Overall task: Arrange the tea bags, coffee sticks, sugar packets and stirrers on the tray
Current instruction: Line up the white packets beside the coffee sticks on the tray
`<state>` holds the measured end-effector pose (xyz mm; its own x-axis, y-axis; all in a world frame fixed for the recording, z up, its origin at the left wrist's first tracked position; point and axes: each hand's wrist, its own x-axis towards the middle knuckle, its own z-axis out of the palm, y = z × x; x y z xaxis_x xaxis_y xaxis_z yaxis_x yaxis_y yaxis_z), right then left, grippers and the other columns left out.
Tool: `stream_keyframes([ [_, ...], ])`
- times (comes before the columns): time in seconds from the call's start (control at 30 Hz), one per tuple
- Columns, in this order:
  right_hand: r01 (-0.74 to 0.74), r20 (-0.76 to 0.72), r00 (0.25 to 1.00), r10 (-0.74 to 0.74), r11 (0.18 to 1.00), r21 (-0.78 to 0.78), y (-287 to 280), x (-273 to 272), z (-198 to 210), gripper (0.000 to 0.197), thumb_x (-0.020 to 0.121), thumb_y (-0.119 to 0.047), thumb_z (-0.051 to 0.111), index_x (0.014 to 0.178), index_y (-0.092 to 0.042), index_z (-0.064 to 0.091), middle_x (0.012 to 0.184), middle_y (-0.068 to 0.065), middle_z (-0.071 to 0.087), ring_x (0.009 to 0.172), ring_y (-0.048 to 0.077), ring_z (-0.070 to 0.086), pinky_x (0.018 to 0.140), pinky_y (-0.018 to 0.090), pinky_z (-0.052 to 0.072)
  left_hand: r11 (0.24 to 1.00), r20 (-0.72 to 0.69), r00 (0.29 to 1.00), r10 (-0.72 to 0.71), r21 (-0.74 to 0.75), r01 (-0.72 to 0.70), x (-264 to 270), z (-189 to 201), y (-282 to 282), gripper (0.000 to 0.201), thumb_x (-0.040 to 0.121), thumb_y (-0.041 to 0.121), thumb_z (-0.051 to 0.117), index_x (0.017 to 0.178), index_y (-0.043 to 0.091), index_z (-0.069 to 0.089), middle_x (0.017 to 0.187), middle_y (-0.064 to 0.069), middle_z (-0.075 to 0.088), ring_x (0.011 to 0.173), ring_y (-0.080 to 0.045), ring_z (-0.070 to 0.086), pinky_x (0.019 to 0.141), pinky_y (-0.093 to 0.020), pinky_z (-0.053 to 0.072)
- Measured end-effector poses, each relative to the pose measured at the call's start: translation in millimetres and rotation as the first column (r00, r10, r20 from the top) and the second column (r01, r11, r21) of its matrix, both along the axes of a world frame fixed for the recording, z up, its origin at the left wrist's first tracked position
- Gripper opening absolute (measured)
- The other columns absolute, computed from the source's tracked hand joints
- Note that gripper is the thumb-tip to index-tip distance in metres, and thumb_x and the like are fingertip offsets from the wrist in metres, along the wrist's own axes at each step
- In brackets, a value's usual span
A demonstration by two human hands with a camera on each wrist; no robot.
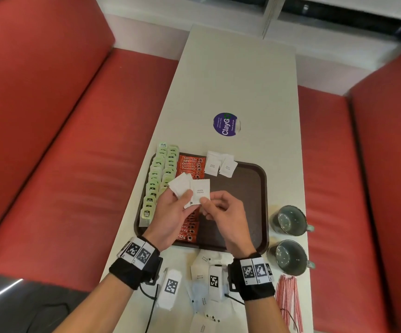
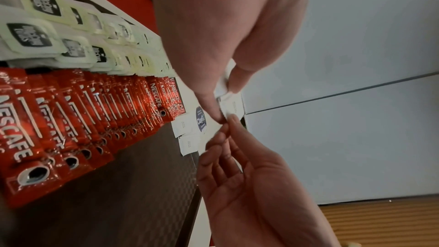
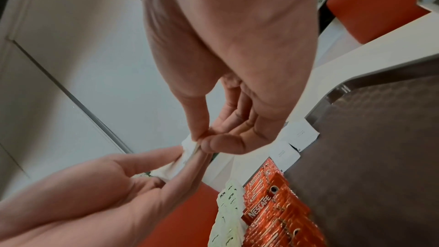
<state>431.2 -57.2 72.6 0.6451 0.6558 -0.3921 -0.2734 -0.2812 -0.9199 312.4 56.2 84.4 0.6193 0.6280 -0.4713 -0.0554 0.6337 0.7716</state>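
Sugar-packet step in hand. Left hand (image 1: 170, 212) gripping a small fan of white sugar packets (image 1: 182, 186) above the brown tray (image 1: 250, 188); right hand (image 1: 223, 212) pinching the front packet marked WHITE SUGAR (image 1: 200, 192) between thumb and forefinger, apparently peeling it from the fan. Green tea bags (image 1: 157, 181) in two columns at 9 o'clock on the tray, orange coffee sticks (image 1: 192, 165) just beside them, two sugar packets (image 1: 219, 165) already laid at 12 o'clock. Next move, by judgement: separating one packet cleanly and laying it beside those two. Red-striped stirrers (image 1: 287, 301) untouched on the tabletop (image 1: 242, 80) at 5 o'clock, near two mugs (image 1: 289, 236).
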Motion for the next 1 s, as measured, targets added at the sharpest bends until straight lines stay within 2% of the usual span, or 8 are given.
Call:
stream_keyframes([
  [0.17, -0.008, 0.073, 0.997, 0.01, 0.999, -0.031, -4, 3, 2, 0.011, 0.103, -0.03, 0.077, 0.107, -0.02, 0.078, 0.093, 0.009, 0.08, 0.09, 0.029, 0.077, 0.082, 0.039, 0.066, 0.991, -0.073, 0.997, -0.017, 0.134, 0.027, 3, -3, -5, 0.042, 0.107, 0.0, 0.06, 0.144, 0.02, 0.06, 0.132, 0.0, 0.076, 0.126, -0.018, 0.072, 0.1, -0.036, 0.061],
  [0.37, -0.042, 0.083, 0.995, 0.047, 0.997, -0.062, -8, 21, -5, 0.005, 0.102, -0.023, 0.079, 0.106, -0.021, 0.078, 0.091, 0.004, 0.081, 0.087, 0.021, 0.077, 0.08, 0.034, 0.063, 0.984, -0.136, 0.991, 0.002, 0.176, 0.022, 6, -8, -9, 0.042, 0.106, 0.001, 0.064, 0.14, 0.026, 0.061, 0.13, 0.0, 0.076, 0.122, -0.018, 0.073, 0.099, -0.04, 0.063],
  [0.47, 0.057, 0.124, 0.991, -0.042, 0.991, -0.123, -6, 44, -19, 0.013, 0.1, -0.023, 0.081, 0.111, -0.024, 0.074, 0.092, 0.003, 0.083, 0.089, 0.027, 0.079, 0.084, 0.039, 0.065, 0.99, -0.144, 0.988, 0.059, 0.138, -0.039, 3, -11, -7, 0.037, 0.107, 0.002, 0.063, 0.137, 0.024, 0.06, 0.121, -0.011, 0.078, 0.112, -0.025, 0.077, 0.098, -0.04, 0.064],
  [0.57, 0.182, 0.27, 0.957, -0.104, 0.943, -0.28, 0, 80, -46, 0.014, 0.099, -0.03, 0.082, 0.108, -0.027, 0.073, 0.091, -0.005, 0.082, 0.088, 0.02, 0.08, 0.087, 0.037, 0.065, 0.993, -0.156, 0.985, 0.069, 0.109, -0.053, -3, -15, -3, 0.04, 0.107, 0.004, 0.063, 0.143, 0.022, 0.058, 0.119, -0.013, 0.078, 0.11, -0.026, 0.078, 0.097, -0.04, 0.064],
  [0.67, 0.24, 0.354, 0.93, -0.099, 0.893, -0.38, 14, 112, -72, 0.01, 0.097, -0.036, 0.08, 0.101, -0.027, 0.077, 0.095, -0.006, 0.081, 0.093, 0.019, 0.078, 0.101, 0.045, 0.061, 0.994, -0.17, 0.984, 0.055, 0.104, -0.038, -8, -19, -2, 0.045, 0.107, 0.006, 0.063, 0.149, 0.021, 0.054, 0.119, -0.013, 0.078, 0.111, -0.025, 0.078, 0.095, -0.038, 0.064],
  [0.73, 0.242, 0.385, 0.921, -0.069, 0.874, -0.422, 25, 127, -81, 0.014, 0.098, -0.035, 0.078, 0.106, -0.024, 0.081, 0.104, -0.002, 0.081, 0.1, 0.02, 0.074, 0.105, 0.035, 0.054, 0.994, -0.167, 0.985, 0.05, 0.102, -0.033, -10, -21, -2, 0.044, 0.107, 0.005, 0.063, 0.148, 0.019, 0.055, 0.117, -0.013, 0.078, 0.111, -0.027, 0.078, 0.095, -0.039, 0.064],
  [0.8, 0.216, 0.39, 0.92, -0.023, 0.862, -0.459, 36, 137, -84, 0.019, 0.099, -0.031, 0.078, 0.112, -0.017, 0.082, 0.111, 0.002, 0.081, 0.103, 0.019, 0.07, 0.098, 0.023, 0.044, 0.995, -0.166, 0.985, 0.049, 0.099, -0.032, -13, -23, -3, 0.043, 0.107, 0.005, 0.063, 0.147, 0.018, 0.056, 0.116, -0.014, 0.078, 0.111, -0.028, 0.078, 0.096, -0.04, 0.064],
  [1.0, 0.198, 0.417, 0.908, 0.044, 0.832, -0.518, 57, 148, -97, 0.022, 0.1, -0.026, 0.079, 0.114, -0.01, 0.082, 0.116, 0.011, 0.08, 0.114, 0.027, 0.072, 0.092, 0.022, 0.041, 0.996, -0.158, 0.986, 0.054, 0.074, -0.043, -18, -25, -1, 0.044, 0.107, 0.004, 0.064, 0.148, 0.017, 0.056, 0.117, -0.016, 0.078, 0.112, -0.03, 0.077, 0.091, -0.034, 0.065],
])
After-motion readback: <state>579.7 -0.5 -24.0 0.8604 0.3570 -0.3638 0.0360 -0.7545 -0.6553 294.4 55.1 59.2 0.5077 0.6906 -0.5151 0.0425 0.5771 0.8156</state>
